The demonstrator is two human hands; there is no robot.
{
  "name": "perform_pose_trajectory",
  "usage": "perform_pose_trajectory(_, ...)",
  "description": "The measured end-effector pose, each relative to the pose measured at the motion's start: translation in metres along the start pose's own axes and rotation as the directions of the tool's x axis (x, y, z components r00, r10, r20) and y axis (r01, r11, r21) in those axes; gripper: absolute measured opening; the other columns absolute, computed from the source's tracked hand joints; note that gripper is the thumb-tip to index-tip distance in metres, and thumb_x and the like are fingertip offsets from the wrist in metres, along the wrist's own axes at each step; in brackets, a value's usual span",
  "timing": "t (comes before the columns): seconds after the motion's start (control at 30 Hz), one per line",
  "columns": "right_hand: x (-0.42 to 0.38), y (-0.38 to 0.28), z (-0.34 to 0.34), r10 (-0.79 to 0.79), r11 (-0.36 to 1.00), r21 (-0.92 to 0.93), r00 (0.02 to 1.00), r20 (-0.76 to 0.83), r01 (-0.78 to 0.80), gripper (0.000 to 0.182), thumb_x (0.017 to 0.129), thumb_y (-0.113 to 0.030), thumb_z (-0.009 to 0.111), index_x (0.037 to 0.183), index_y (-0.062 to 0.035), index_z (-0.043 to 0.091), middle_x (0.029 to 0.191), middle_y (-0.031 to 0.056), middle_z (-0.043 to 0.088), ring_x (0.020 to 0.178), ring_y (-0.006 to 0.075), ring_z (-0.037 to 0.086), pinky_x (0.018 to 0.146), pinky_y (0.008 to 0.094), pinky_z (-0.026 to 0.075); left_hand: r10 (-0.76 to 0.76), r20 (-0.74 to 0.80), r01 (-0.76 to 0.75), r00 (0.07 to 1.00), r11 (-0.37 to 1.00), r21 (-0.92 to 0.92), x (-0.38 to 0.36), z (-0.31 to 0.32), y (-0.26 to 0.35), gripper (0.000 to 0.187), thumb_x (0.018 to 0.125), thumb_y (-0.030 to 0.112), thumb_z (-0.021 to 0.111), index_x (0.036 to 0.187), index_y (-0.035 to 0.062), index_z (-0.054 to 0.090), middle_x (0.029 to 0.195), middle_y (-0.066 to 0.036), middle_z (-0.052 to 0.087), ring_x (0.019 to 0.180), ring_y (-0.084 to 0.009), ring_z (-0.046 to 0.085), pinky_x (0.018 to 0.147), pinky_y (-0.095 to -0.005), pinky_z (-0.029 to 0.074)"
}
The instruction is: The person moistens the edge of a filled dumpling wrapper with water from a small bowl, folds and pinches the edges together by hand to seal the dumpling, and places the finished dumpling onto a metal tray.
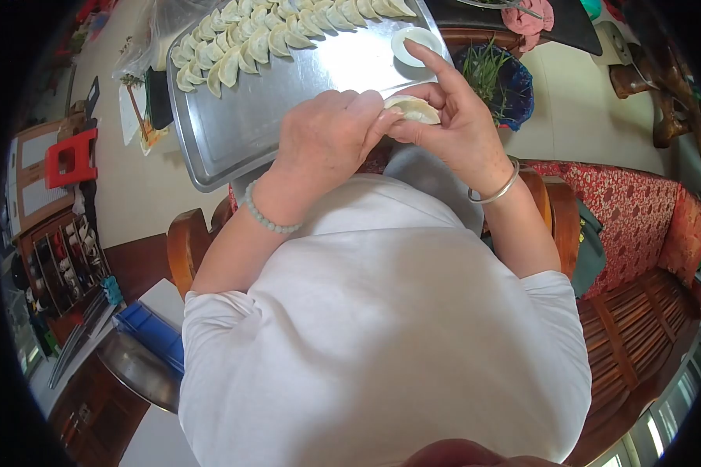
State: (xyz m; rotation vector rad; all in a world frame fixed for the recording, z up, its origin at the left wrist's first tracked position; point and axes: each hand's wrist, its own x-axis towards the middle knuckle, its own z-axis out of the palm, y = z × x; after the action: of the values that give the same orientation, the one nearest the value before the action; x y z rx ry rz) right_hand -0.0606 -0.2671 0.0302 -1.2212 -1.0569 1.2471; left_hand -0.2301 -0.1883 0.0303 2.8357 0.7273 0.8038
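While both hands meet over the tray's [234, 132] near edge, they pinch one dumpling [414, 110]. Left hand [327, 136] and right hand [459, 124] fingers grip it closed. Finished dumplings [265, 35] line the tray's far edge.

hands met at chest height
left hand [323, 140] curled, fingertips pinching; right hand [452, 117] cupped, forefinger extended, both forearms bent inward.

Rectangular metal tray [249, 132]: brushed steel, dull sheen, smooth. Pale folded dumplings [280, 35] on it: matt dough, pleated edges. Half-folded dumpling [414, 109] pinched between left hand [327, 140] and right hand [452, 124]: same soft matt dough. Thin silver bangle [497, 191] on right wrist: polished metal. Pale green bead bracelet [266, 219] on left wrist: smooth, slightly glossy. White shirt [382, 335]: matt cloth. Brown slatted wooden bench [631, 319]: varnished, glossy; red patterned cushion [623, 210]: woven fabric.
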Motion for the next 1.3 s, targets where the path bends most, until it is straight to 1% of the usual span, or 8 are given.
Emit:
perform_pose_trajectory(0.6,0.0,0.001,0.002,-0.068,0.996,-0.055,0.998,-0.007,0.068,0.078,0.079,0.001,0.071,0.145,-0.0108,0.031,0.098,0.0087,0.064,0.089,0.0109,0.06,0.078,0.0244,0.051,0.061,-0.032,-0.063,0.998,0.996,-0.061,-0.002,0.002,-0.001,0.028,0.083,0.026,0.066,0.068,0.0102,0.049,0.057,-0.005,0.049,0.053,-0.0217,0.054,0.048,-0.0346,0.044)
perform_pose_trajectory(0.8,0.002,0.007,0.001,-0.129,0.989,0.061,0.99,-0.055,0.132,0.079,0.078,-0.002,0.072,0.145,-0.0114,0.031,0.101,0.0088,0.065,0.089,0.0119,0.061,0.082,0.0253,0.05,-0.204,0.02,0.197,0.979,0.904,-0.379,-0.003,0.002,0.002,0.031,0.092,0.038,0.057,0.098,0.0075,0.057,0.089,-0.01,0.06,0.077,-0.0236,0.061,0.061,-0.0286,0.05)
perform_pose_trajectory(0.83,0.002,0.007,0.001,-0.131,0.989,0.06,0.99,-0.056,0.134,0.079,0.078,-0.002,0.072,0.145,-0.0114,0.031,0.101,0.0088,0.065,0.089,0.0119,0.061,0.082,0.0253,0.05,-0.419,0.222,0.427,0.88,0.495,-0.757,-0.001,0.003,0.004,0.048,0.093,0.049,0.047,0.113,0.0054,0.051,0.101,-0.012,0.06,0.084,-0.023,0.062,0.069,-0.0296,0.051)
perform_pose_trajectory(0.87,0.001,0.006,0.002,-0.133,0.991,-0.026,0.99,-0.056,0.132,0.077,0.077,-0.005,0.073,0.143,-0.0122,0.036,0.103,0.0091,0.064,0.093,0.0145,0.061,0.083,0.0269,0.05,-0.466,0.495,0.515,0.733,-0.095,-0.852,0.0,0.003,0.005,0.065,0.095,0.059,0.038,0.128,0.0034,0.045,0.113,-0.014,0.059,0.09,-0.0224,0.063,0.077,-0.0306,0.052)
perform_pose_trajectory(0.93,-0.001,0.005,0.002,-0.134,0.986,-0.11,0.99,-0.053,0.127,0.074,0.076,-0.007,0.074,0.141,-0.013,0.04,0.105,0.0094,0.064,0.096,0.0171,0.061,0.084,0.0285,0.05,-0.34,0.613,0.548,0.714,-0.274,-0.79,0.001,0.0,0.003,0.066,0.096,0.059,0.034,0.129,0.0021,0.044,0.114,-0.014,0.059,0.093,-0.0229,0.062,0.079,-0.0326,0.052)
perform_pose_trajectory(1.0,0.0,0.006,0.0,-0.313,0.817,-0.514,0.95,-0.01,0.264,0.061,0.074,-0.013,0.075,0.131,-0.0137,0.054,0.111,0.0093,0.064,0.108,0.0229,0.056,0.088,0.0328,0.048,-0.022,0.747,0.608,0.664,-0.565,-0.557,0.002,-0.003,-0.001,0.069,0.098,0.057,0.025,0.131,-0.0004,0.042,0.117,-0.016,0.058,0.099,-0.0239,0.062,0.084,-0.0367,0.053)
perform_pose_trajectory(1.13,0.007,0.014,-0.006,-0.431,0.775,-0.471,0.897,0.095,0.422,0.045,0.075,-0.018,0.074,0.118,-0.0151,0.065,0.122,0.0086,0.06,0.123,0.0276,0.045,0.104,0.0393,0.036,-0.121,0.76,0.547,0.638,-0.623,-0.559,0.003,-0.001,0.007,0.063,0.1,0.052,0.026,0.128,-0.001,0.044,0.117,-0.016,0.058,0.102,-0.0249,0.062,0.083,-0.0369,0.054)
perform_pose_trajectory(1.3,0.008,0.019,-0.014,-0.31,0.896,-0.276,0.935,0.17,0.347,0.041,0.077,-0.014,0.073,0.117,-0.0129,0.067,0.133,0.009,0.053,0.131,0.026,0.039,0.108,0.0391,0.032,-0.062,0.792,0.655,0.608,-0.525,-0.544,0.008,-0.011,0.008,0.066,0.099,0.056,0.022,0.124,0.0016,0.049,0.115,-0.012,0.06,0.097,-0.0213,0.064,0.085,-0.0307,0.052)
